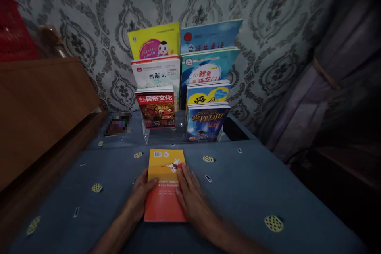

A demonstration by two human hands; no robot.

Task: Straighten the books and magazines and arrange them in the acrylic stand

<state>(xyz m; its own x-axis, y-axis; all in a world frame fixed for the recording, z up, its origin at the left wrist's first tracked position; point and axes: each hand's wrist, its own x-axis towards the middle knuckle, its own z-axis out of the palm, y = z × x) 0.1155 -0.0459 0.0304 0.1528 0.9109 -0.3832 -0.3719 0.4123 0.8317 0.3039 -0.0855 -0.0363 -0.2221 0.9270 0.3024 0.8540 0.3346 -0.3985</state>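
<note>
A book (165, 206) with a yellow and orange-red cover lies in front of me, a barcode and small figures at its far end. My left hand (141, 194) grips its left edge, the thumb on top of the cover and the other fingers partly hidden beside or under it. My right hand (193, 196) rests along the right edge, its fingers stretched out over the cover. Beyond the book stands a clear rack (145, 134) with upright books in two columns. At its front are a red book (157, 111) on the left and a dark blue book (206, 123) on the right.
A blue cloth (238, 190) with pineapple prints covers the surface. A dark flat object (235, 129) lies right of the rack; a blurred-out item (117, 124) lies left. A brown wooden panel (44, 107) borders the left, a curtain (303, 87) the right.
</note>
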